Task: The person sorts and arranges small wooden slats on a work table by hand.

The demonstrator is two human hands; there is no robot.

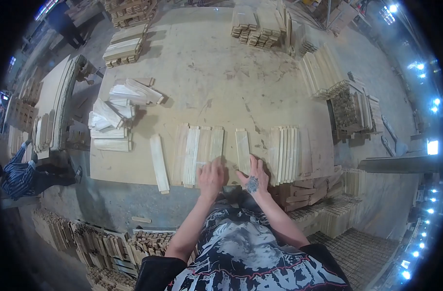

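My left hand (211,178) lies over the near end of a row of wooden slats, fingers stretched out on the rightmost slats (216,141). Just right of it, my right hand (255,178) holds a single slat (242,143) near its lower end, thumb on the left side and fingers on the right. The part under the palm is hidden. Farther right lies another row of slats (284,153), set side by side. A lone pale slat (158,162) sits at an angle to the left, its near end over the table's front edge.
The large table (197,58) carries a loose pile of slats (112,114) at left and stacks (255,26) at the back. More stacked slats (323,72) stand along the right edge. Bundles of wood (105,242) fill the floor below. A person in a striped shirt (18,177) is at far left.
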